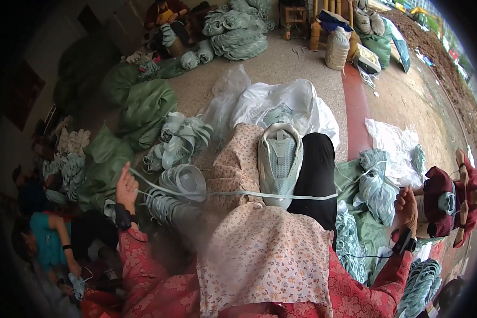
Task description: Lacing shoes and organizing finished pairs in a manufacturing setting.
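a pale green shoe upper (pixel 279 161) lies sole-side away on the person's lap, resting on a floral apron (pixel 259 249) and against a black trouser leg (pixel 315 175). a long pale lace (pixel 233 193) runs straight across the lap, over the lower part of the shoe upper, stretched taut between both raised hands. the left hand (pixel 126 185) is lifted out to the left with its fingers closed around one end of the lace (a black band sits on that wrist). the right hand (pixel 406 205) is held out to the right, fingers curled shut; the lace seems to lead toward it, but the grip itself cannot be told. both sleeves are red with a pattern. heaps of pale green shoe uppers (pixel 180 140) lie on the floor to the left, beside dark green sacks (pixel 143 106). a white plastic bag (pixel 286 100) lies open just beyond the knees. another person in a teal top (pixel 45 238) sits low at the left edge.
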A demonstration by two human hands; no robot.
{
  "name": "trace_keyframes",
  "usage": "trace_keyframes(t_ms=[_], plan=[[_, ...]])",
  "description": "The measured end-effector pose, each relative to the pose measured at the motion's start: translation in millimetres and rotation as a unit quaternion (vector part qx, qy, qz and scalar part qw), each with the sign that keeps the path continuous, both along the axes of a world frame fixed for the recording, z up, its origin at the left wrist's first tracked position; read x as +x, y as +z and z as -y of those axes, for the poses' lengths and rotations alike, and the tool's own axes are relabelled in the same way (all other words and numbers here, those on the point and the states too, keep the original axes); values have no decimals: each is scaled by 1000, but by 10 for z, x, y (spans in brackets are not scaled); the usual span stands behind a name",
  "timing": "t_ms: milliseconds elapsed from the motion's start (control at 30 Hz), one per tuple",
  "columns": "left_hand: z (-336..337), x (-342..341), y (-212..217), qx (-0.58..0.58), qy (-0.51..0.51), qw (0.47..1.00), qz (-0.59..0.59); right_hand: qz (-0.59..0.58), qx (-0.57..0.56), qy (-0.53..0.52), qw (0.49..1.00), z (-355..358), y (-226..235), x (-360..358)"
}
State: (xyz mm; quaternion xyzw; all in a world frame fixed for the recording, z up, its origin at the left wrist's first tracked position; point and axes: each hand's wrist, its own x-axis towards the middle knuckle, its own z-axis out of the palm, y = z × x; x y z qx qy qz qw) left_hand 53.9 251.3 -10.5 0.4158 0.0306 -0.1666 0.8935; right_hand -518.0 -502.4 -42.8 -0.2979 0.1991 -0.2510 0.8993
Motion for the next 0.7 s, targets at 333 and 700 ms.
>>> trace_keyframes(t_ms=[333, 700], plan=[[1346, -608, 545, 307, -227, 923, 56, -360, -236, 224, 874, -1205, -116, 1132], [1571, -750, 449, 137, -259, 956, -30, -269, -93, 82, 955, -1205, -743, 1301]])
